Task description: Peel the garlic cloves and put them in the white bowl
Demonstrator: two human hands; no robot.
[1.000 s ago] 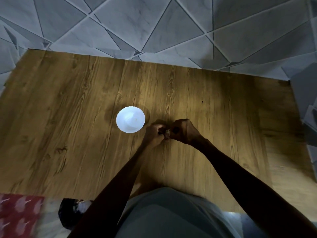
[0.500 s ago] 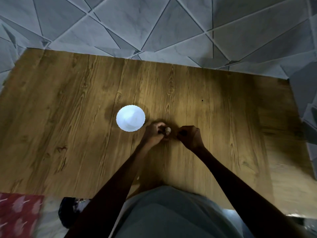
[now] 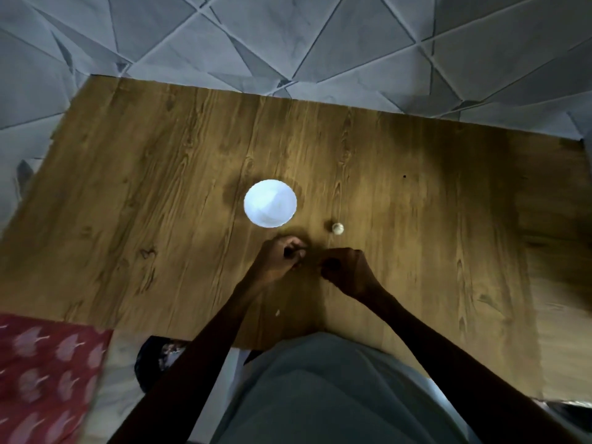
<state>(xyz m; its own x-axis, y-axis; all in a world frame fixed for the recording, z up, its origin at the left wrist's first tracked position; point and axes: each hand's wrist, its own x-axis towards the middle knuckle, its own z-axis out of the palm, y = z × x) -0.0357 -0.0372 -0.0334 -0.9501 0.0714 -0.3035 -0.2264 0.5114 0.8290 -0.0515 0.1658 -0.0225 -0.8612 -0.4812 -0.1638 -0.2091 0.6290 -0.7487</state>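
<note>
A white bowl (image 3: 251, 200) stands near the middle of a wooden table (image 3: 160, 187); its inside is washed out by glare, so its contents cannot be told. A pale garlic clove (image 3: 338, 228) lies on the wood just right of the bowl and a little nearer the person, apart from the bowl and touching neither hand. Both hands hover close together just on the near side of the bowl and clove. The left hand (image 3: 281, 261) has its fingers curled in with the tips bunched toward the thumb, close below the bowl's near rim; it is too dark to tell whether anything is pinched there. The right hand (image 3: 345, 271) is curled likewise, knuckles up, just beside the left with a narrow gap between them, and whether it holds anything cannot be told either. A tiny pale scrap (image 3: 277, 312) lies on the table between the forearms. A red patterned cloth (image 3: 45, 373) shows off the table's near left corner, and grey tiled floor (image 3: 288, 33) lies beyond the far edge
</note>
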